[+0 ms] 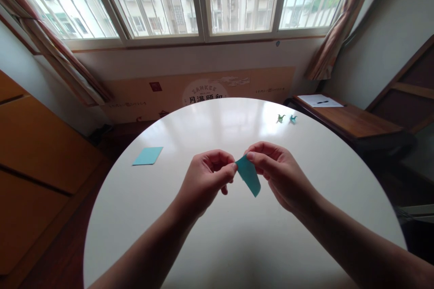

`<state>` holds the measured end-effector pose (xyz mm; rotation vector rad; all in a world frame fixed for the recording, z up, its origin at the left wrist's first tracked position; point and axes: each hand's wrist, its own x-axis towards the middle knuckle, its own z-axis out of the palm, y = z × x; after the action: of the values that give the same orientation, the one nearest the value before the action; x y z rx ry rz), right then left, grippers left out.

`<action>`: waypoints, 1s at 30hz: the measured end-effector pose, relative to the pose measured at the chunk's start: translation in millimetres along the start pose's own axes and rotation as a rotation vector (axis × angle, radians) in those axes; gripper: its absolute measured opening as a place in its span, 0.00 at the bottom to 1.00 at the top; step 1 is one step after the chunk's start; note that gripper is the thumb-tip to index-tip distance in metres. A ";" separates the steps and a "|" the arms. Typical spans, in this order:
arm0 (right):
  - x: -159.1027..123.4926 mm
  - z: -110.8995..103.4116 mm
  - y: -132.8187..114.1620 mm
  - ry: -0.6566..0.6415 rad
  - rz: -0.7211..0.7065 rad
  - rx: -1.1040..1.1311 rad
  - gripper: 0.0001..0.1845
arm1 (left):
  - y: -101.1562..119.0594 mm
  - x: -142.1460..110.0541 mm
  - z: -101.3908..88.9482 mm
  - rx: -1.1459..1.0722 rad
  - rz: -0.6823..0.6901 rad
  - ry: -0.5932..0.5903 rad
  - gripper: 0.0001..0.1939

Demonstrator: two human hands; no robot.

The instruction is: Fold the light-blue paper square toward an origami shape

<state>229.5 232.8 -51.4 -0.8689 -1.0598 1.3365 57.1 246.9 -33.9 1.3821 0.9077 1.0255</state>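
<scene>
A teal piece of folded paper (250, 178) is held up between my two hands, over the middle of the white table. My left hand (210, 175) pinches its upper left corner between thumb and index finger. At the top right edge, my right hand (276, 169) grips it with thumb and fingers, some of which are hidden behind the paper. The lower end of the paper hangs down to a slanted point. To the left lies a flat light-blue square of paper (148, 156), apart from both hands.
Two small folded paper birds, one green (280, 118) and one blue (293, 119), stand near the far right of the round white table (217, 244). A brown side table (369, 119) beyond it bears a white sheet (330, 100) and a pen. Windows (200, 0) line the far wall.
</scene>
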 end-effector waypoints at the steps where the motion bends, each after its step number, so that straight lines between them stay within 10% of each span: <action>1: 0.1 0.0 0.2 0.005 -0.007 -0.003 0.11 | -0.4 0.2 0.0 0.005 0.000 -0.001 0.04; 10: 6.4 -5.6 -1.9 -0.071 -0.009 -0.045 0.11 | -0.3 7.0 -6.8 -0.243 -0.169 0.031 0.09; 18: 7.8 -14.2 3.6 -0.167 -0.660 -0.699 0.31 | 2.7 8.3 -13.2 -0.557 -0.375 -0.046 0.09; 30: 1.1 -7.6 -4.7 -0.207 -0.916 -0.953 0.10 | -3.7 10.0 -18.0 -0.532 -0.560 -0.062 0.12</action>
<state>238.1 234.2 -49.3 -0.7260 -1.9950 0.0945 43.5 262.4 -37.1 0.6541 0.8301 0.7109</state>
